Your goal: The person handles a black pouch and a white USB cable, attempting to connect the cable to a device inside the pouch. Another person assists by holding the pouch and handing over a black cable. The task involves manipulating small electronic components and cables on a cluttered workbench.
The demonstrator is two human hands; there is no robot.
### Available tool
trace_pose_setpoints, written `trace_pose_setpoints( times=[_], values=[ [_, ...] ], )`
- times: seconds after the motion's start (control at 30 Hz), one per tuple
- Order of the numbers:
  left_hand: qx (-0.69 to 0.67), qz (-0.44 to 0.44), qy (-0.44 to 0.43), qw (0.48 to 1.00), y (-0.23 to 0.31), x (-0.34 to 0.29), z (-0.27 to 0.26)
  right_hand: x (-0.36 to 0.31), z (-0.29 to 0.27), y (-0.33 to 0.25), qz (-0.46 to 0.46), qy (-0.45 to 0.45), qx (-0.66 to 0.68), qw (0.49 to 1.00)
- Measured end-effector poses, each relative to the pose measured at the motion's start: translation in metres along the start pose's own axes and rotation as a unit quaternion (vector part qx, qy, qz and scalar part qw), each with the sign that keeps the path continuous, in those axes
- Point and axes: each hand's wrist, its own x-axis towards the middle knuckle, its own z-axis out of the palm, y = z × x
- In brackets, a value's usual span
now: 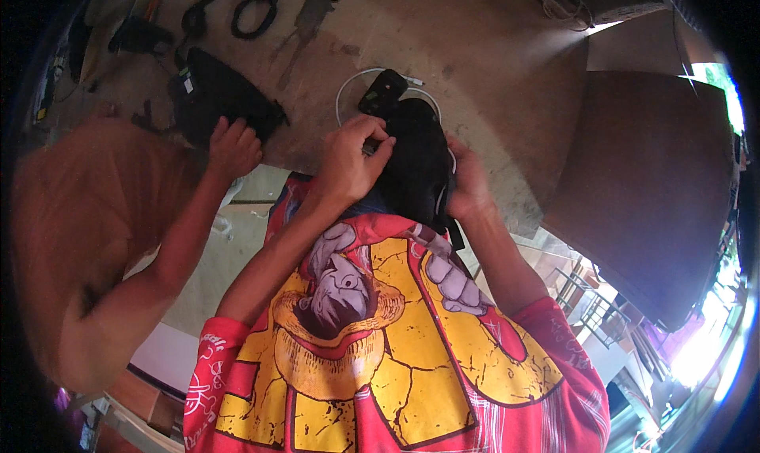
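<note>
A black fabric pouch point(413, 156) rests between my hands at the near edge of the table, against the front of my shirt. On its left edge my left hand point(351, 159) is closed in a pinch, thumb and forefinger together; the exact part between the fingertips is hidden. My right hand point(469, 178) grips the pouch from the right side, its fingers partly out of sight behind it. Just beyond the pouch lies a small black device point(383, 90), and a white cable point(342, 97) curves around behind both.
At my left, a co-worker's hand point(235, 147) touches another black bag point(218, 93). Farther back on the brown table point(467, 37) lie a coiled black cable point(255, 16) and other dark tools. A large brown panel point(645, 192) stands at the right.
</note>
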Motion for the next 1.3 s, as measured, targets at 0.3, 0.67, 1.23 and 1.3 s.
trace_pose_setpoints(
  times=[0.3, 0.67, 1.23, 1.3],
  values=[
    [0.015, 0.021, -0.034, 0.999, -0.003, 0.002, -0.004, 0.010, -0.016, -0.001, -0.050, 0.113, -0.249, 0.961],
    [-0.148, -0.116, -0.044, 0.981, -0.019, -0.001, 0.003, 0.015, -0.023, -0.006, -0.083, 0.096, -0.330, 0.936],
    [-0.283, -0.297, -0.122, 0.904, -0.026, 0.016, -0.003, 0.061, -0.028, -0.056, -0.028, -0.066, -0.487, 0.870],
    [-0.286, -0.297, -0.107, 0.905, -0.022, 0.014, 0.000, 0.053, -0.020, -0.053, -0.053, -0.048, -0.549, 0.832]
  ],
)
